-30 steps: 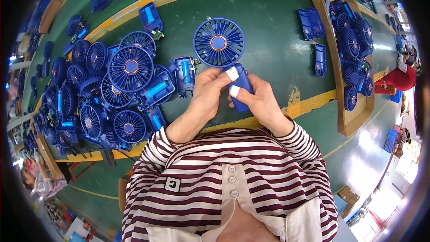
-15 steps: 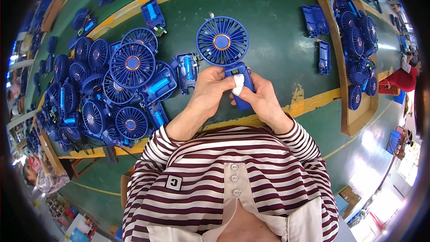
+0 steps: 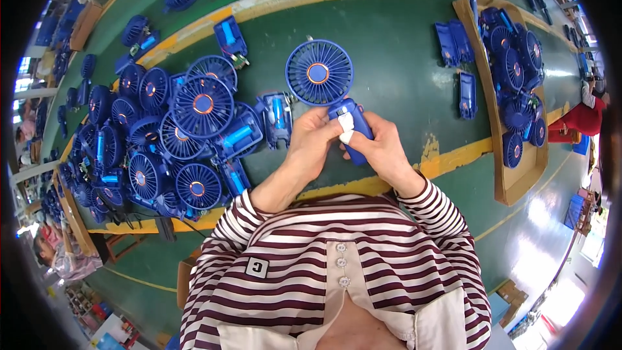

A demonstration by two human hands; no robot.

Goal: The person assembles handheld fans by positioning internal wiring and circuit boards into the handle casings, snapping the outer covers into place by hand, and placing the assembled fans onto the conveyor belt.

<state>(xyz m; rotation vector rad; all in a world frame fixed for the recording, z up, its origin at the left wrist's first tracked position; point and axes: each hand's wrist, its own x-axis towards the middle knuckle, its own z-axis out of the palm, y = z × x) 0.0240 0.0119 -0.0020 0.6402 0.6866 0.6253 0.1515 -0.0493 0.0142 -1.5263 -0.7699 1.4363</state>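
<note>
A blue handheld fan with a round slatted head and an orange ring is held over the green bench, its head pointing away from me. My left hand is closed around the left side of its handle. My right hand grips the handle from the right. Both thumbs, wrapped in white at the tips, press on the handle's front, just below a small display window. The fingers behind the handle are mostly hidden. Left of my left hand lies an opened fan handle with a light-blue cell inside.
A large heap of blue fans covers the bench's left side. Another open handle lies farther back. Blue handle shells rest at the right, beside a cardboard tray holding several fans. Other people are at both sides.
The held fan tilts slightly more, its handle's lower end swinging right. Its display, lit with marks before, now looks paler. Both hands keep their grip; the whole view has shifted slightly.
</note>
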